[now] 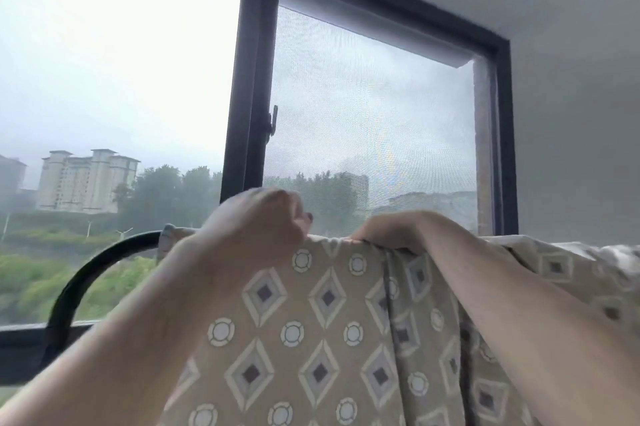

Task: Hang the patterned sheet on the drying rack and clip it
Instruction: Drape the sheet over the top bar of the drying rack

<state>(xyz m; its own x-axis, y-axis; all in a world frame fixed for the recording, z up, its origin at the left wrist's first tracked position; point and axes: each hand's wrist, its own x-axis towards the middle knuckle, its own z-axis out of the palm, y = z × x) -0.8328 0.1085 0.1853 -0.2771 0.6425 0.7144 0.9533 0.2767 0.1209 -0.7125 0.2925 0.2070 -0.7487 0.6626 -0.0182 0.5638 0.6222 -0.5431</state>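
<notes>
Patterned sheet (pixel 311 339): beige, with diamonds and ringed circles. It is draped over the top rail of the drying rack (pixel 83 278) and hangs down toward me, filling my view from 4 to 7 o'clock. Its top edge runs level from centre out to 3 o'clock. A vertical fold falls at about 5 o'clock.

Rack: the only bare part is a black curved tube at 8 to 9 o'clock. It arcs up and goes under the sheet's left corner.

My left hand (pixel 256 218): just above centre, blurred. The fingers are curled into a fist, and the fingertips come down on the sheet's top edge and pinch it there. The forearm comes in from 7 o'clock, across the front of the cloth.

My right hand (pixel 384 226): just to the 3 o'clock side of the left hand and apart from it. The wrist is bent over the rail and the back of the hand faces up. The fingers go over the far side of the sheet, out of sight, so I cannot tell whether they grip.

Beyond: a dark window frame (pixel 252 79) from 12 o'clock down to centre, with a handle (pixel 273 124) on it. A mesh screen (pixel 374 114) covers the pane at 1 to 2 o'clock. Pale buildings (pixel 86 181) and trees (pixel 173 193) stand at 9 o'clock under a hazy sky.
</notes>
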